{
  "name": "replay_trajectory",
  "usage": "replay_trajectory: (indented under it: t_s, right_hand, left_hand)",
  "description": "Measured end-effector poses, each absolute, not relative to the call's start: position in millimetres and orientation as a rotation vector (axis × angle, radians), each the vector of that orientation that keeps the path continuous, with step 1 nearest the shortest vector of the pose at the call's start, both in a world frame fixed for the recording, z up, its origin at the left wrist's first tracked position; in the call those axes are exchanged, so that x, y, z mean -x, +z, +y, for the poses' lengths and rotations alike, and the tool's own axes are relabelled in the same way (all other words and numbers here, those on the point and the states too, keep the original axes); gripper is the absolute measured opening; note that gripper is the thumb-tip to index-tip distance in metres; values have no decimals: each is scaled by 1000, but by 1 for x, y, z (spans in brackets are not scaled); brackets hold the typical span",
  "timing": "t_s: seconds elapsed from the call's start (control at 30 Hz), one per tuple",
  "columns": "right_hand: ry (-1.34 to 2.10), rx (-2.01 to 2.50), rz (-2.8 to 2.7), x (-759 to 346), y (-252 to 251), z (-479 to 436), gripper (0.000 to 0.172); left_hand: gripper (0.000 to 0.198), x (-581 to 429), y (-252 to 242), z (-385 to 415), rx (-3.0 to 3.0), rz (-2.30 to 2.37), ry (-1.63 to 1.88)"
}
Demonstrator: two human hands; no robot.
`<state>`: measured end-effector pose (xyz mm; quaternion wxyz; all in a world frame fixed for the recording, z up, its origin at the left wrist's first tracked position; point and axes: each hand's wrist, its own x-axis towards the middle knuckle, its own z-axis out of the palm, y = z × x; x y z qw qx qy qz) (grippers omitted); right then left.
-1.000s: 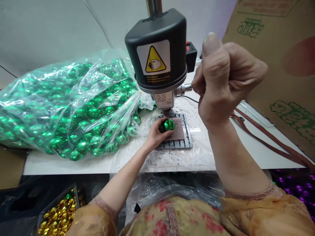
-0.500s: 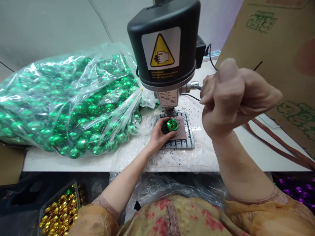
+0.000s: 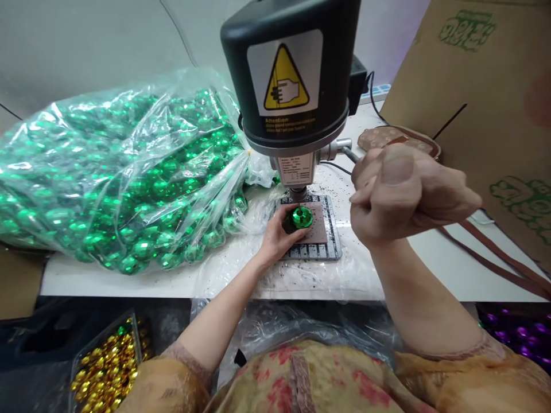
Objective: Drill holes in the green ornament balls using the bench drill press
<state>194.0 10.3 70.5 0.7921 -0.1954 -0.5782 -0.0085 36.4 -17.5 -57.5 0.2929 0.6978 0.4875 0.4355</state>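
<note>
A shiny green faceted ball [image 3: 302, 218] rests on a brown square pad [image 3: 317, 228] on the slotted metal base [image 3: 334, 249] of a small drill press [image 3: 293, 74]. Thumb and fingers of my left hand [image 3: 278, 232] hold the ball from its left side, right under the chuck [image 3: 298, 195]. A dark spot, maybe a hole, shows on the ball's top. My right hand [image 3: 404, 195] is raised in a fist at the press's right side, closed around the feed lever [image 3: 350, 154]; most of the lever is hidden by the fingers.
A big clear bag of green balls [image 3: 129, 183] fills the table's left. Gold balls [image 3: 105, 367] lie in a bin below, purple balls [image 3: 516, 330] at lower right. A cardboard box [image 3: 486, 86] and a brown strapped bag [image 3: 396, 140] stand right. Dark shavings litter the white table [image 3: 361, 281].
My right fist has come down a little with the lever, uncovering more of the brown bag behind it. My left hand and the green ball keep their place on the pad.
</note>
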Motion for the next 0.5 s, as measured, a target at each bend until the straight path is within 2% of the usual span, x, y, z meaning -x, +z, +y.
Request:
replay_trajectory:
  t_s: [0.1,0.5]
  right_hand:
    - [-179,257,-1088,-193,74,10,55]
    - [-176,110,-1123,-193,70,13,51]
  left_hand:
    - [55,-37,-58,-18,-1856,1290,1166]
    - [54,-36,-60,-17,-1857,1298,1147]
